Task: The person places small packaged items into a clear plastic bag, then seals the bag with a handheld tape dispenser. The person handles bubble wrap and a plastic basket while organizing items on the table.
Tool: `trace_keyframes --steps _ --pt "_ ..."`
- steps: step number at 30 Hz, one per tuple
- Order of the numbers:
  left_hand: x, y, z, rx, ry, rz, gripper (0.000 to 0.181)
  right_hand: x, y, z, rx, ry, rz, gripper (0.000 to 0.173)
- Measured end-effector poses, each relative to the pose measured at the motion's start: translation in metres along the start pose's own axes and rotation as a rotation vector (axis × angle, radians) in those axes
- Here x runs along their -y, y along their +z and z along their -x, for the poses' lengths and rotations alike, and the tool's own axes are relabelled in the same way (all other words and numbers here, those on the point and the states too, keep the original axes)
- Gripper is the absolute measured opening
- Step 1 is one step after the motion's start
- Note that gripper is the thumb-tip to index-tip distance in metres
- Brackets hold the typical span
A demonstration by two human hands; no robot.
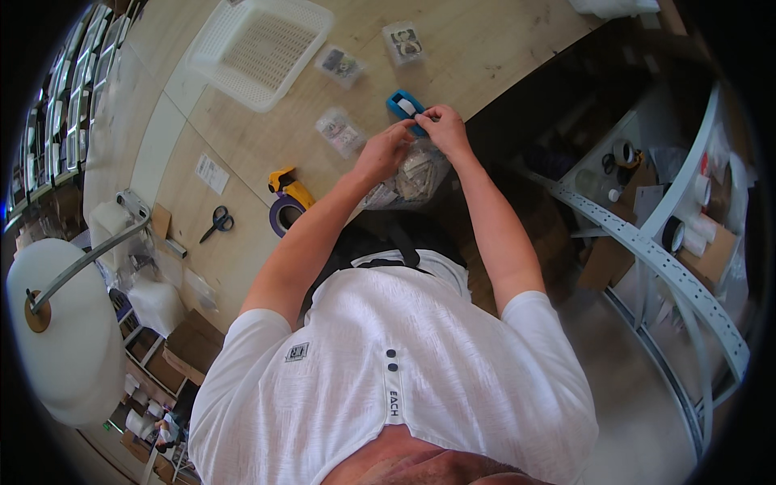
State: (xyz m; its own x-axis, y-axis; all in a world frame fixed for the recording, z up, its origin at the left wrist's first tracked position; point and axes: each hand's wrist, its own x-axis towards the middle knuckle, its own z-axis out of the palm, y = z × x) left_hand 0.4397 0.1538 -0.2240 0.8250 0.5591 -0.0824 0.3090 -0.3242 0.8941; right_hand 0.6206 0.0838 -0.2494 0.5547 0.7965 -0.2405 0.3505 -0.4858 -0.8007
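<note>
A blue tape dispenser with a white roll in it stands on the table near its edge. At the dispenser's near end, the fingertips of my right hand are bent together; any strip of tape between them is too small to see. My left hand reaches to the same end, its fingers partly curled, and its hold cannot be made out. Below both hands is a clear plastic bag filled with small packets. A clear pack with pinkish contents lies left of my left hand.
Two more clear packs and a white perforated basket stand farther back. Left lie a yellow tape gun with purple-cored tape, scissors and a printed label. A foam roll hangs left; a metal rack stands right.
</note>
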Motion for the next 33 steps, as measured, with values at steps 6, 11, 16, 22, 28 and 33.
trace_keyframes --steps 6,11,16,22,28,33 --pt "0.008 0.004 0.002 -0.024 -0.040 0.000 0.019 0.013 -0.018 0.040 -0.045 0.278 -0.233 0.022" --pt "0.006 0.004 0.000 -0.016 -0.014 0.020 0.018 0.001 -0.012 0.045 -0.206 0.257 0.255 0.026" --pt "-0.019 0.002 0.011 -0.077 -0.158 0.049 0.016 0.031 -0.023 0.069 0.010 0.451 -0.547 0.026" --pt "-0.061 -0.011 0.031 -0.217 -0.219 0.149 0.017 0.060 -0.012 0.084 0.000 0.373 -0.449 0.030" --pt "-0.064 -0.020 0.054 -0.463 -0.223 0.184 0.018 0.089 0.000 0.094 -0.096 0.126 -0.111 0.043" --pt "-0.103 -0.061 0.075 -0.666 -0.277 0.408 0.021 0.154 0.001 0.107 -0.145 -0.195 0.001 0.038"
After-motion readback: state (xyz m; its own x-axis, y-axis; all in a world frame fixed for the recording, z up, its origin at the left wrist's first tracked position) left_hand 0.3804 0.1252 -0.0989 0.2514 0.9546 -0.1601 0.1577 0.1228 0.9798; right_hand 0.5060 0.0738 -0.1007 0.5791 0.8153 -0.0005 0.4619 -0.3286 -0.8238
